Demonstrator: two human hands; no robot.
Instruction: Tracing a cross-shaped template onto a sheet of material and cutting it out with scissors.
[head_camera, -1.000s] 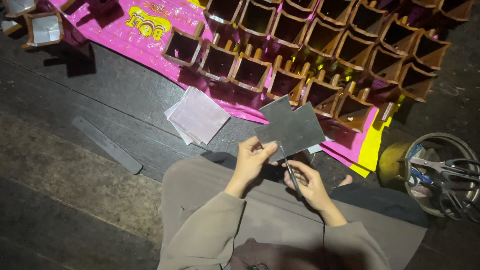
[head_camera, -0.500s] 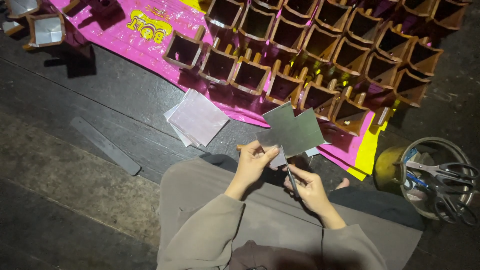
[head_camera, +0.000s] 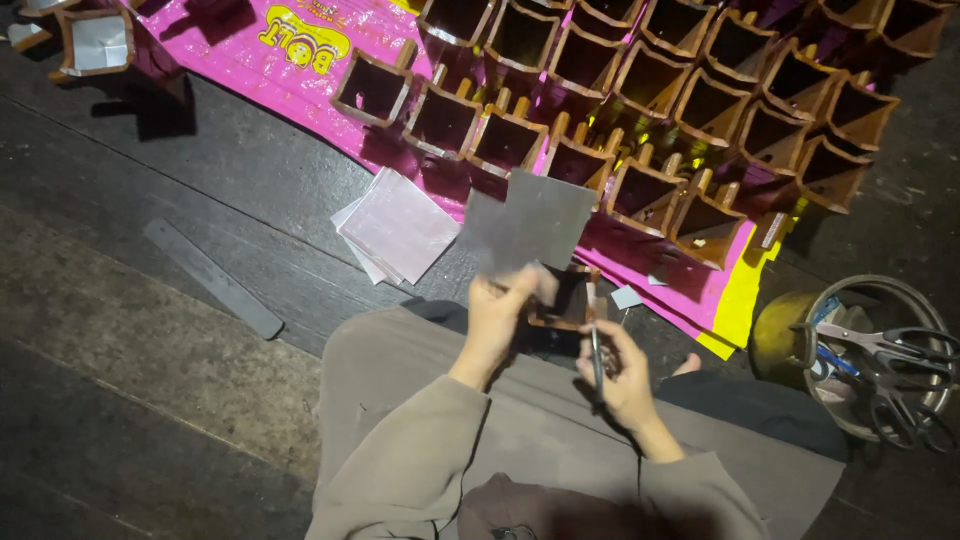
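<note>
Paper, by the look of it: the grey sheet (head_camera: 530, 225) held up over the lap is thin and light, it stands flat with only a slight bow, and would likely crease or tear if pinched hard or pulled against the cup. The left hand (head_camera: 503, 312) closes its grip on the sheet's lower edge, thumb on the near face, which seems the sound place to hold, since the corners would flop. Just beside it, touching the sheet's bottom, is a small brown cup (head_camera: 565, 298), square and open, probably light and a little stiff but easy to crush at its rim. The right hand (head_camera: 620, 368) is closed round a thin tool (head_camera: 596, 345), blade or stick I cannot tell, pointing up toward the cup. Room is tight ahead: rows of like cups (head_camera: 640, 110) stand close together on a pink sheet (head_camera: 250, 60), so a wide swing forward would knock them. To the left the floor (head_camera: 150, 350) offers more space, with a stack of squares (head_camera: 398, 225) and a flat ruler (head_camera: 212, 277). At the right sits a bowl (head_camera: 905, 300) holding scissors (head_camera: 890, 360), near the right elbow.
</note>
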